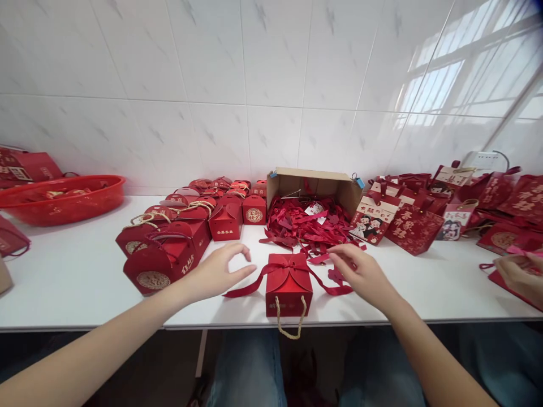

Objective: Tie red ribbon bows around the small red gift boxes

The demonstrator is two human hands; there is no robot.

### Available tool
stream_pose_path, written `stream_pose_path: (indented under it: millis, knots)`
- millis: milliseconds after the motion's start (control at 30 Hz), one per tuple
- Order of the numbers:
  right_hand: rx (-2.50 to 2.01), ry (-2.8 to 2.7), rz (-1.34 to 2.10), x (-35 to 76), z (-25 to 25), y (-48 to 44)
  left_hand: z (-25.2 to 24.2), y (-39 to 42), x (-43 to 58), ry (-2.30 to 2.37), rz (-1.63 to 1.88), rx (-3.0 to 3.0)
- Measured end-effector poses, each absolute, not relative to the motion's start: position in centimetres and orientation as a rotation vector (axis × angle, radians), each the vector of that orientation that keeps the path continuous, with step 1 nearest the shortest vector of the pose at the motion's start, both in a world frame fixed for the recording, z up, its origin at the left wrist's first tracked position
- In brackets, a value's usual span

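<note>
A small red gift box (pixel 289 285) stands at the table's front edge between my hands. Its top flaps are folded in, and a rope handle (pixel 290 334) hangs down its front side. Across the top lies a dark red ribbon (pixel 246 289), crossed over itself, its two tails spread left and right on the table. My left hand (pixel 223 268) hovers to the left of the box, thumb and fingers apart, holding nothing. On the other side my right hand (pixel 360 274) is near the right ribbon tail, fingers apart and curved, with nothing visible in them.
Several finished-looking red boxes (pixel 159 265) stand at left. A cardboard carton (pixel 311 175) on its side spills red ribbons (pixel 297 223) behind the box. Several gift bags (pixel 375 220) fill the right. A red plastic basin (pixel 63 206) sits far left. Another person's hand (pixel 520 271) works at far right.
</note>
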State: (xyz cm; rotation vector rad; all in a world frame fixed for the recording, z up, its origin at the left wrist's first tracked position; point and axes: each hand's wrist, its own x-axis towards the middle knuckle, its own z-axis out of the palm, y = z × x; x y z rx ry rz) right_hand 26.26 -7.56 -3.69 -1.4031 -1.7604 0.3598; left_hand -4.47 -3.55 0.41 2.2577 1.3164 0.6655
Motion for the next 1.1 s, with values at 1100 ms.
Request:
stream_pose_path:
  millis: [1100]
  knots:
    - [-1.369,-1.560,1.085,24.2,-5.2,-6.9,-3.3,-2.6,-0.2,1.245,0.808,1.935]
